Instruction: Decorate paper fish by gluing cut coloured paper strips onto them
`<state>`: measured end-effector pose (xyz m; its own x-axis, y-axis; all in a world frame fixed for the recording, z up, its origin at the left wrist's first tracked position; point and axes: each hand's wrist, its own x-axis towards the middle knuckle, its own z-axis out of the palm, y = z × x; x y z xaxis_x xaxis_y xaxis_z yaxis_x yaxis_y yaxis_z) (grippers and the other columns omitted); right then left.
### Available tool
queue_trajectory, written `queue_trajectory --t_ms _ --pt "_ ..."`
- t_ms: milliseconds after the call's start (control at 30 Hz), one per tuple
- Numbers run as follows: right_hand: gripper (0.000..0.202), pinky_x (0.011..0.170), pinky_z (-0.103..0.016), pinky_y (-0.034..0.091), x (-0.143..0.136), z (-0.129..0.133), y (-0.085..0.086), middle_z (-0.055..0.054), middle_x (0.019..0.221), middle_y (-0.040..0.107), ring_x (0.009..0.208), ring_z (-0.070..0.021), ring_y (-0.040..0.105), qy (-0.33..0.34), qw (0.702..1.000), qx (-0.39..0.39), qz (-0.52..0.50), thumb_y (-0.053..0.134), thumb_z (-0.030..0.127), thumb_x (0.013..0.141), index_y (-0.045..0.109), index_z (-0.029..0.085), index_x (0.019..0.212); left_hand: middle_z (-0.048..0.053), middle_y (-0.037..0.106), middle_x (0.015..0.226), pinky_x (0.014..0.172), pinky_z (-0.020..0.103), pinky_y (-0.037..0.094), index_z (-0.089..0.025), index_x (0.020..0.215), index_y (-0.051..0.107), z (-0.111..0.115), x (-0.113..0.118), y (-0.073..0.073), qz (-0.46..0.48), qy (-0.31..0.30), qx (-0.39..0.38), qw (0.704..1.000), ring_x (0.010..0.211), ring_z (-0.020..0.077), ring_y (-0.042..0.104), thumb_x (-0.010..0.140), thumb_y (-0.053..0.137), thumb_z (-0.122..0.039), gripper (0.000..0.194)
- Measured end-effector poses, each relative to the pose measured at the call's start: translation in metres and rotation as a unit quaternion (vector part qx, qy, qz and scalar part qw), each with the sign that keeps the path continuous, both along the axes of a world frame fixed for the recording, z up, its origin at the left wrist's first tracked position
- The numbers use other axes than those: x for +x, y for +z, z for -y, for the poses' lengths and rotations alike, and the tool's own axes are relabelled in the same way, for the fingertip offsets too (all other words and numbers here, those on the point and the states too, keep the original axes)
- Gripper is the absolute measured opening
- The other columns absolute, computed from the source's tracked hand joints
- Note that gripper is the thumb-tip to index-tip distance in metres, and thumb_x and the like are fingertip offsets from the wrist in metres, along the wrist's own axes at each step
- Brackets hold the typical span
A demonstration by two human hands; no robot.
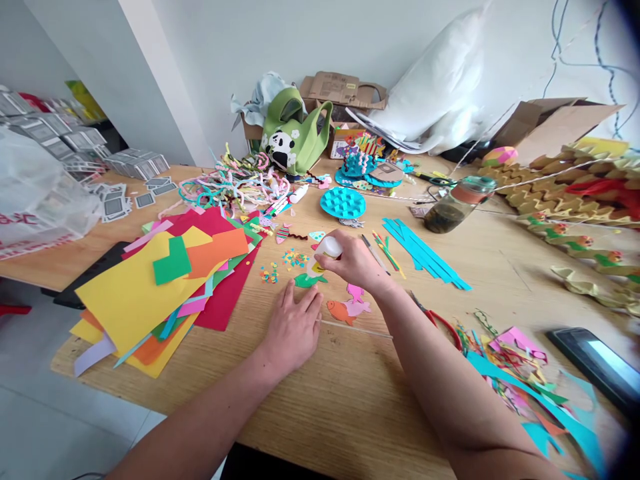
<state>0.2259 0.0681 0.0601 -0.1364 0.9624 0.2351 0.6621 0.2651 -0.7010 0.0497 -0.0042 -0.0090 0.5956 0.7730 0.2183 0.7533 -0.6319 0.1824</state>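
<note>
Head view: grips white bottle (328,249) in right hand (354,261), fingers wrapped around it, tipped down over green paper cutout (303,281). Lays left hand (295,325) palm-down on bench (350,393), fingers slightly spread, tips at cutout's near edge; cutout at 12 o'clock from this hand. From cutout, shows orange paper fish (341,311) at 4, confetti (295,258) at 11, coloured sheets (135,293) at 9, blue strips (425,253) between 2 and 3.

Near tabletop (350,393) open; paper stack (135,293) blocks left.
</note>
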Motion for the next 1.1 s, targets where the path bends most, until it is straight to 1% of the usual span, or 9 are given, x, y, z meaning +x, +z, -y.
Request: queue_trajectory --t_ms 167,300,467,567,667,867,1100 --pt "0.02 0.058 -0.027 0.041 0.0026 -0.001 0.0005 -0.003 0.075 0.063 0.064 -0.0158 0.056 -0.03 0.999 0.012 0.013 0.063 0.033 0.073 0.056 0.018 0.084 0.005 0.051 0.143 0.108 0.057 0.035 -0.019 0.132 0.054 0.0001 -0.0001 0.0006 0.002 0.0 -0.002 1.0 0.138 0.0378 0.032 0.091 0.044 -0.026 0.043" --pt "0.018 0.058 -0.026 0.04 0.0022 0.0003 0.0024 -0.003 0.074 0.063 0.064 -0.0152 0.055 -0.02 1.0 0.015 0.012 0.063 0.032 0.073 0.056 0.018 0.082 0.004 0.051 0.143 0.107 0.057 0.035 -0.02 0.132 0.054 0.0001 0.0001 0.0007 0.007 0.0 -0.002 1.0 0.137 0.0374 0.033 0.091 0.044 -0.025 0.043" --pt "0.024 0.058 -0.026 0.041 -0.0035 0.0014 -0.0002 -0.004 0.073 0.064 0.063 -0.0154 0.055 0.011 1.0 -0.007 -0.017 0.064 0.034 0.074 0.058 0.016 0.088 0.005 0.05 0.144 0.109 0.056 0.034 -0.018 0.132 0.054 0.0001 0.0004 0.0006 -0.01 0.003 -0.005 1.0 0.138 0.0384 0.032 0.091 0.045 -0.026 0.043" --pt "0.029 0.059 -0.027 0.042 -0.0046 0.0005 -0.0032 -0.005 0.077 0.065 0.065 -0.0165 0.056 0.011 1.0 -0.005 -0.028 0.064 0.037 0.074 0.058 0.015 0.092 0.004 0.05 0.144 0.108 0.057 0.034 -0.018 0.132 0.054 0.0003 0.0004 0.0001 -0.007 0.003 0.001 1.0 0.137 0.0387 0.032 0.092 0.044 -0.026 0.042" --pt "0.029 0.06 -0.028 0.044 -0.0037 -0.0003 -0.0042 -0.007 0.079 0.066 0.067 -0.0173 0.058 0.003 1.0 0.003 -0.029 0.064 0.035 0.074 0.057 0.015 0.093 0.005 0.05 0.144 0.109 0.056 0.034 -0.018 0.132 0.055 0.0003 0.0002 -0.0005 -0.001 0.0 0.005 1.0 0.137 0.0378 0.033 0.091 0.045 -0.025 0.042" --pt "0.028 0.06 -0.027 0.043 -0.0017 -0.0004 -0.0025 -0.005 0.077 0.066 0.066 -0.0166 0.058 0.007 1.0 -0.003 -0.03 0.065 0.035 0.074 0.058 0.016 0.093 0.005 0.051 0.143 0.108 0.057 0.035 -0.019 0.132 0.055 0.0001 0.0003 0.0005 0.003 0.001 0.0 1.0 0.136 0.0384 0.034 0.092 0.044 -0.025 0.042" --pt "0.019 0.057 -0.026 0.041 0.0044 -0.0008 0.0015 -0.003 0.074 0.064 0.062 -0.0149 0.055 -0.012 1.0 0.006 0.005 0.063 0.034 0.073 0.056 0.018 0.083 0.007 0.05 0.143 0.108 0.057 0.035 -0.02 0.133 0.054 0.0003 0.0003 0.0012 0.003 -0.001 -0.005 1.0 0.139 0.0359 0.031 0.091 0.045 -0.025 0.043"
